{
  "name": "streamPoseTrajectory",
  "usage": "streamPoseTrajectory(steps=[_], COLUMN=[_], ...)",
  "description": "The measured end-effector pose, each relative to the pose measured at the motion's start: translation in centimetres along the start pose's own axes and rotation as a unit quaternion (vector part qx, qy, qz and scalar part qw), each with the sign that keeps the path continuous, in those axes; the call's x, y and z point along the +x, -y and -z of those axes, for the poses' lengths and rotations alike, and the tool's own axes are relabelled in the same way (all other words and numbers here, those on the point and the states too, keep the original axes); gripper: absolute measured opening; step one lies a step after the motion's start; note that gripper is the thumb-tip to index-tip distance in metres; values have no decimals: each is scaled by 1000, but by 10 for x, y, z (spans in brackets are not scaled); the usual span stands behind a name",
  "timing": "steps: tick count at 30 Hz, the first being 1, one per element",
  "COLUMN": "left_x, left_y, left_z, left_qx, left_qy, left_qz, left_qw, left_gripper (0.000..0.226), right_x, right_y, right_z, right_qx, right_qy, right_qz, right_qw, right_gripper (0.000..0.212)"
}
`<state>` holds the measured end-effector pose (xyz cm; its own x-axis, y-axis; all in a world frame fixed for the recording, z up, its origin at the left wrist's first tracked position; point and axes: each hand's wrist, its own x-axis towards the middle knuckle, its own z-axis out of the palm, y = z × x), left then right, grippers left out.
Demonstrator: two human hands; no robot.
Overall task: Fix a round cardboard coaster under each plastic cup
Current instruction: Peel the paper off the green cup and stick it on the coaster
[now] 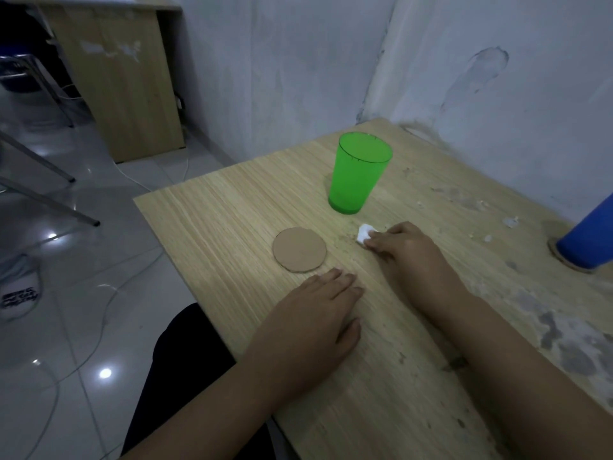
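Note:
A green see-through plastic cup (359, 174) stands upright on the wooden table (232, 220). A round brown cardboard coaster (299, 249) lies flat in front of it, apart from the cup. My left hand (315, 323) rests flat on the table just below the coaster, fingers straight. My right hand (403, 247) lies to the right of the coaster and pinches a small white lump (364, 233) at its fingertips on the tabletop. At the right edge a blue cup (588, 239) stands on another cardboard coaster (554, 251).
White crumbs and grey stains (557, 330) mark the table's right side. A white wall runs behind the table. To the left are a tiled floor with cables (109, 293), a wooden cabinet (122, 78) and chair legs (49, 194).

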<state>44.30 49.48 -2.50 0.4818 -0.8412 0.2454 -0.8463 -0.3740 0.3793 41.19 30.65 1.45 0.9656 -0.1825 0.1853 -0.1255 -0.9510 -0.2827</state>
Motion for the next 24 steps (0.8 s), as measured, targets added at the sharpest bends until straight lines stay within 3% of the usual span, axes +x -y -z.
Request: streamPoseTrajectory(steps=[3, 8, 12, 16, 18, 21, 24], left_x=[0, -1, -1, 0, 0, 2, 6], left_y=[-1, -1, 0, -1, 0, 0, -2], left_z=[-1, 0, 0, 0, 1, 4, 10], left_qx=[3, -11, -10, -18, -36, -91, -184], left_qy=[-1, 2, -10, -16, -16, -22, -54], left_qz=[-1, 1, 0, -2, -1, 13, 67], left_qw=[1000, 1000, 1000, 1000, 999, 996, 979], left_gripper=[54, 52, 51, 53, 53, 46, 40], right_x=[18, 23, -1, -14, -18, -19, -17], right_y=[1, 21, 14, 0, 0, 3, 10], right_z=[-5, -16, -7, 6, 13, 17, 13], right_qx=[-20, 31, 58, 91, 178, 409, 665], right_qy=[-14, 25, 8, -23, -21, -56, -51], right_qz=[-20, 15, 24, -35, -105, -209, -255], right_qw=[999, 999, 998, 995, 978, 887, 700], right_gripper=[27, 37, 27, 31, 33, 36, 33])
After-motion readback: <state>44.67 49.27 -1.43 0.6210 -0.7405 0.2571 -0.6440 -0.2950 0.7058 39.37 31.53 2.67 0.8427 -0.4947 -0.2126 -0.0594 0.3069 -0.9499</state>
